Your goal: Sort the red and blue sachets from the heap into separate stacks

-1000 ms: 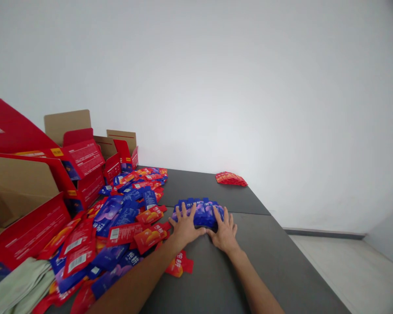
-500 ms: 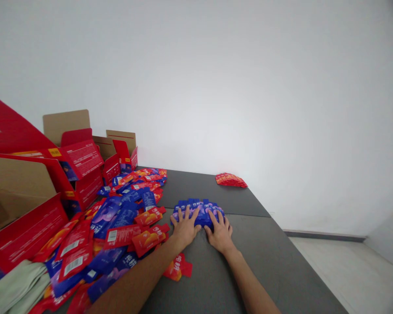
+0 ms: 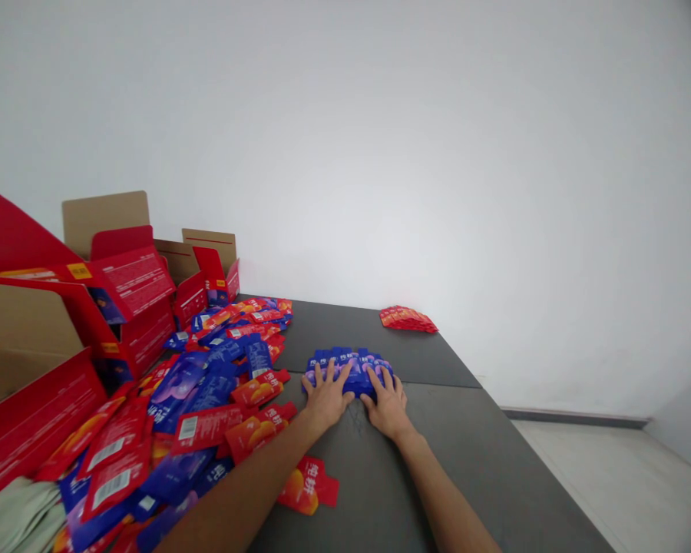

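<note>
A fanned row of overlapping blue pouches (image 3: pixel 350 370) with white lettering and purple fruit prints lies on the dark table. My left hand (image 3: pixel 327 398) rests on the left part of this row, its fingers spread over the pouches and its thumb at the near edge. Over the right part lies my right hand (image 3: pixel 387 403), fingers also apart, with the thumb along the near side. Both hands touch the pouches, and a gap separates the two thumbs. My fingers and palms hide some of the row's ends and front.
A loose heap of red and blue pouches (image 3: pixel 207 430) covers the table's left side. Open red cartons (image 3: pixel 143 338) stand behind it. One red pouch (image 3: pixel 308 485) lies near my left forearm. At the far edge sits a fanned red stack (image 3: pixel 408 319). Light green cloth (image 3: pixel 20 514) lies lower left.
Both hands stay on the blue row, with only a slight shift of the fingers. The view has moved a little, so the heap and cartons appear farther left.
</note>
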The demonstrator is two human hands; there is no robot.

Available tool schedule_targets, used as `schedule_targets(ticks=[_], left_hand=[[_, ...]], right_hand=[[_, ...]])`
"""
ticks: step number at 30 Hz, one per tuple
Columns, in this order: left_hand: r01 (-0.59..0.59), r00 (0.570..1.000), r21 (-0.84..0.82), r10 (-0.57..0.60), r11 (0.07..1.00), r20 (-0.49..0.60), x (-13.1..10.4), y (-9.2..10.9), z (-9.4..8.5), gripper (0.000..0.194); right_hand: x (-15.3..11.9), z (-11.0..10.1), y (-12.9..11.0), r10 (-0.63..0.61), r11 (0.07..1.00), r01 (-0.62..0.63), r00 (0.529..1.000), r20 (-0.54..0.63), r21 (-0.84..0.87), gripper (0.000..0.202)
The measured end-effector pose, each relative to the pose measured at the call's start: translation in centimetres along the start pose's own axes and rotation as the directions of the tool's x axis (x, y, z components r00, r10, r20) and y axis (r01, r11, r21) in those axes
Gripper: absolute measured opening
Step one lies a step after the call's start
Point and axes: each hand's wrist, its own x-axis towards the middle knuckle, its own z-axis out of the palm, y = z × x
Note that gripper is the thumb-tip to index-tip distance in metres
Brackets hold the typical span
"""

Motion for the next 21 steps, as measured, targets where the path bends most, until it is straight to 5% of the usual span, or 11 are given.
schedule_targets(ticks=[21], left_hand=[[0.036,0.998,0.014,-0.036,0.999,0.046,12.0,-0.4,-0.9,0.075]], right_hand=[[12.1,2.0,1.8,-0.008,1.000,0.008,0.999,0.038,-0.014,0.064]])
